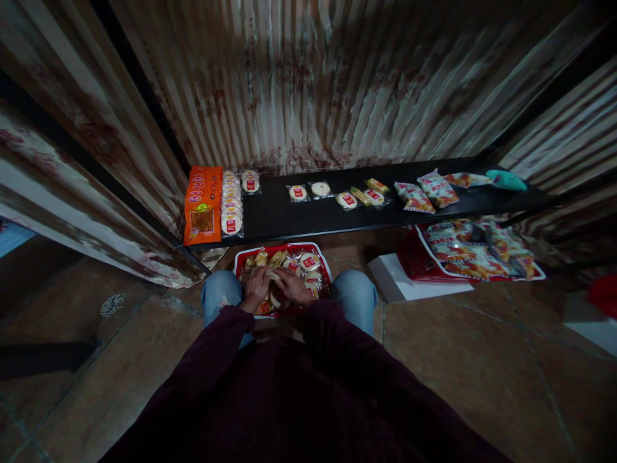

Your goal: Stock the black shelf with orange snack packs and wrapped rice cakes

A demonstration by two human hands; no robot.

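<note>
A red basket (250,253) full of small wrapped snack packets rests between my knees. Both hands are down in it. My left hand (256,287) lies over the packets at the basket's near left, fingers curled. My right hand (296,286) lies beside it on the right, fingers bent around the packets. The two hands touch at the fingertips near one small packet (272,274); what each one holds is too dark to make out.
A low black shelf (279,215) in front carries an orange pack (203,204), a row of round white packets (232,202), loose snacks and bags. A second red basket (414,257) of bags sits at the right, on a white box (390,276). Corrugated metal walls stand behind.
</note>
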